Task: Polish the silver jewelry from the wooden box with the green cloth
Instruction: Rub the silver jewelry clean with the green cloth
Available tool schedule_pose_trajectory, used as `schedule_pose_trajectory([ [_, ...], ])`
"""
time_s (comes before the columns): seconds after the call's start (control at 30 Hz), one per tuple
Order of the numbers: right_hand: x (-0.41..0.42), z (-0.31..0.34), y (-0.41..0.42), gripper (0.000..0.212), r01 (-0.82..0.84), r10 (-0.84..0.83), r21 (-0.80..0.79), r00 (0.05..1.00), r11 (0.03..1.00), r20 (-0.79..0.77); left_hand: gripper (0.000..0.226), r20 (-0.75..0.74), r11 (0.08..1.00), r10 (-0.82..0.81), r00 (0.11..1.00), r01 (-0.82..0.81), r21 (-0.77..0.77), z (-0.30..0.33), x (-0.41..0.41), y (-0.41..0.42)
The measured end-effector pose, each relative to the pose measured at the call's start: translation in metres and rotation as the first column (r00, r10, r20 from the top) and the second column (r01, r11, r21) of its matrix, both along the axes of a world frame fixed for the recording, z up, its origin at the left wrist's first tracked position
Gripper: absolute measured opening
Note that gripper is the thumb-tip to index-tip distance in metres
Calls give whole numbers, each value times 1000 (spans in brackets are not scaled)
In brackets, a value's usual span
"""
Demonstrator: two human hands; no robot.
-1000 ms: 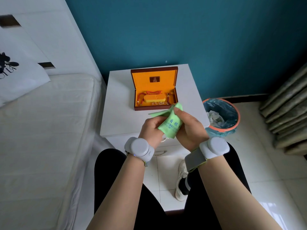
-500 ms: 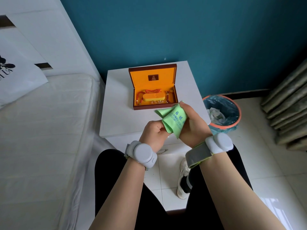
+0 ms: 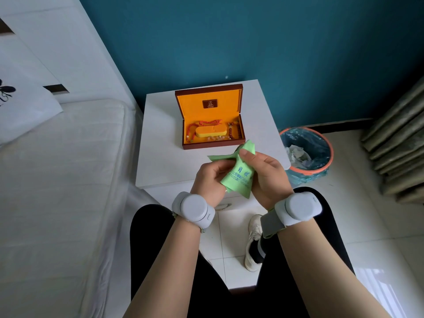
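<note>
The green cloth point(image 3: 238, 176), printed with blue lettering, is bunched between both my hands above the front edge of the white nightstand point(image 3: 160, 161). My left hand point(image 3: 212, 180) grips its left side with curled fingers. My right hand point(image 3: 263, 175) wraps the right side, thumb pressed on top. Any silver jewelry inside the cloth is hidden. Behind the hands stands the open wooden box point(image 3: 212, 125) with an orange lining, a red bead strand point(image 3: 202, 126) and dark beads inside.
A bed with a white mattress point(image 3: 59, 180) fills the left. An orange-rimmed waste bin point(image 3: 307, 154) with a blue liner stands right of the nightstand. Curtains point(image 3: 399, 143) hang at the far right. My knees and one shoe point(image 3: 252, 244) are below.
Both hands have kept working the cloth, which shifted between the fingers; its upper corner now sticks up past my right thumb. The box has not moved.
</note>
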State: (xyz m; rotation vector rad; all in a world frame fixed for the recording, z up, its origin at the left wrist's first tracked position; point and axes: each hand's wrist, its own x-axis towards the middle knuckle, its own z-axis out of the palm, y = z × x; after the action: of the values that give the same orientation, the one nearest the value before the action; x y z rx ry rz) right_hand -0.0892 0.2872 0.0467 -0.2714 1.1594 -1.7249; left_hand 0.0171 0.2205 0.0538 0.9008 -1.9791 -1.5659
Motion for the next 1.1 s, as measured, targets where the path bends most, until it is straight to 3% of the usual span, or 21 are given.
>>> schedule_pose_trajectory([
  [0.1,-7,2,-4,33,29,-31,27,996,999,85,19,94,997,-29,995,35,-63,-1,0,-1],
  [0.2,-7,1,-6,29,6,-13,30,976,1000,219,42,148,996,-49,988,59,-67,-4,0,-2],
  [0.27,-1,-2,-6,24,13,-10,-9,969,1000,248,42,170,995,-55,984,68,-75,-5,0,-2],
  [0.43,13,-10,2,27,-13,32,-125,988,992,150,31,32,999,-2,999,1,42,0,-2,1],
  [0.57,10,-13,3,21,10,-5,-80,998,997,63,28,23,998,-4,1000,3,62,0,-1,4],
  [0.8,-7,-9,1,25,33,-34,10,988,999,150,18,139,997,-53,989,44,64,-6,0,5],
  [0.9,-6,-7,2,29,14,-19,27,978,1000,208,27,164,997,-55,985,44,68,-10,2,5],
  [1.0,2,-9,5,38,-24,26,-13,986,1000,166,24,132,997,-58,990,51,56,-8,0,5],
  [1.1,11,-13,7,32,-15,24,-77,993,997,118,33,42,998,-15,999,13,61,-7,0,4],
])
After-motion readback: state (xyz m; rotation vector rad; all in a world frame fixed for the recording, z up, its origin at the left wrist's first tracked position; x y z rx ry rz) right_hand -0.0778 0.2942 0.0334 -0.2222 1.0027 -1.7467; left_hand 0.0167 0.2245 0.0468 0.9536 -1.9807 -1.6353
